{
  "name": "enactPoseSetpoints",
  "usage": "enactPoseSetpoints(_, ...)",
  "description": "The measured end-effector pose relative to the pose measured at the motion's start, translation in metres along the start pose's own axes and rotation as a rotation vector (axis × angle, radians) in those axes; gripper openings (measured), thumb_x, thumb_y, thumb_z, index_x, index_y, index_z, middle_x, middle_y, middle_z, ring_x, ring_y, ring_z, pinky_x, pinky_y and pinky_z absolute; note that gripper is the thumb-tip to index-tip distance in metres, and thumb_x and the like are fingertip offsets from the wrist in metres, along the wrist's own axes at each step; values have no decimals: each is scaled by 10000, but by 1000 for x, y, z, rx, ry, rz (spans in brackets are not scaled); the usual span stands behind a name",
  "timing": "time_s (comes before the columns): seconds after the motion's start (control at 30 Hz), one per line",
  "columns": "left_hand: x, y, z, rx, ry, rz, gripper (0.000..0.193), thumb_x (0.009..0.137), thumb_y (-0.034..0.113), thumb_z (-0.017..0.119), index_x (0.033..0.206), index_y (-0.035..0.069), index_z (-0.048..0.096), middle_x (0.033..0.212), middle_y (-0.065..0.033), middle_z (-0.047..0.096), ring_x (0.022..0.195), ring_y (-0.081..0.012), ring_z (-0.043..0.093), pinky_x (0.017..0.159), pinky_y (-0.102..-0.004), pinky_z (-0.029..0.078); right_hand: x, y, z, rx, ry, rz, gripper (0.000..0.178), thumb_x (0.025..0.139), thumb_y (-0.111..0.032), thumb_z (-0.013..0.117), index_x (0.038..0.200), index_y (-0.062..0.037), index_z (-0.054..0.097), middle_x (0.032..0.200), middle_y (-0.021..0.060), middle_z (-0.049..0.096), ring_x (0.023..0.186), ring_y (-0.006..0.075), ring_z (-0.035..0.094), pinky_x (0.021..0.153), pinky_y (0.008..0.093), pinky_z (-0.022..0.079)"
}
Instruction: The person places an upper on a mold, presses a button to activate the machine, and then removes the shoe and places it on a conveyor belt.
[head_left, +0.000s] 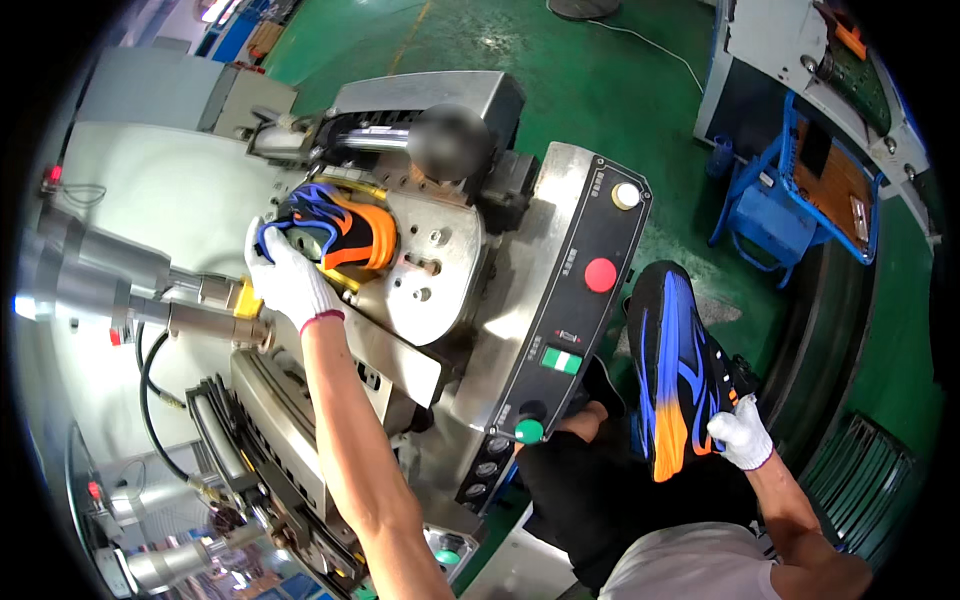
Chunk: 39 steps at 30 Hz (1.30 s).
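My left hand (285, 275), in a white glove, grips the blue-edged opening of a black, blue and orange sports shoe (345, 228). That shoe sits in the metal machine (430, 285), its orange sole facing right. Over at the right, my right hand (742, 435), also gloved in white, holds a second sports shoe (672, 365) by its side near the orange end. Its patterned black, blue and orange sole is turned up toward me. The inside of this second shoe is hidden.
A sloping control panel (545, 300) with red, green and white buttons stands between my hands. Metal cylinders (150, 290) reach in from the left. A second machine station (260, 450) is at lower left. A blue stool (775, 215) stands at the right on the green floor.
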<state>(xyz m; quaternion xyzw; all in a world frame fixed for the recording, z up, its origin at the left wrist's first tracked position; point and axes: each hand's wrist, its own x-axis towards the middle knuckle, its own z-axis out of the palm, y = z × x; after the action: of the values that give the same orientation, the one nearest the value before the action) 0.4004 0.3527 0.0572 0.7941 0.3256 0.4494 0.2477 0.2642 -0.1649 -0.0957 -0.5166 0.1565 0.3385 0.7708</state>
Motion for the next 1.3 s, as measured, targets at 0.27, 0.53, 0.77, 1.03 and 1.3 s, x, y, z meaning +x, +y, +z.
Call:
enactPoseSetpoints(0.27, -157, 60, -178, -470, 43, 349, 243, 1014, 9, 521, 1192, 8, 687, 1195, -190, 734, 1114, -345, 708, 1060, -488, 524, 23, -55, 67, -641, -80, -580, 288, 896, -182, 797, 1097, 13, 728, 890, 29, 712, 806, 123, 618, 769, 358, 533)
enactPoseSetpoints(0.53, -395, -32, -310, -368, -895, -45, 424, 738, -89, 756, 1133, 67, 747, 1188, -154, 683, 1219, -377, 648, 1183, -474, 449, 107, -199, 354, -1010, -367, -640, 578, 846, -511, 823, 1054, 25, 758, 894, 119, 739, 792, 175, 659, 764, 357, 561)
enactPoseSetpoints(0.77, -443, -49, -339, -371, -798, -272, 349, 877, 16, 654, 1194, 89, 778, 1367, -148, 670, 1408, -367, 540, 1210, -442, 415, 271, -114, 476, -1776, -183, -1097, 493, 847, -404, 705, 1130, -5, 774, 1097, 260, 754, 1016, 412, 736, 896, 459, 585)
enactPoseSetpoints(1.03, -451, -71, -333, -434, -793, -238, 327, 918, 110, 683, 1236, 71, 749, 1317, -130, 698, 1329, -309, 616, 1124, -421, 496, 244, -130, 480, -1985, -375, -832, 579, 841, -529, 693, 1106, -20, 771, 1113, 270, 746, 1019, 382, 730, 909, 447, 570)
enactPoseSetpoints(1.3, -435, -60, -331, -484, -743, -183, 350, 838, -47, 730, 1181, 20, 738, 1249, -163, 690, 1285, -364, 627, 1209, -513, 410, 12, 12, 281, -1456, -607, -1271, 885, 915, -486, 707, 1556, 58, 432, 1656, 302, 342, 1557, 478, 290, 1295, 507, 234)
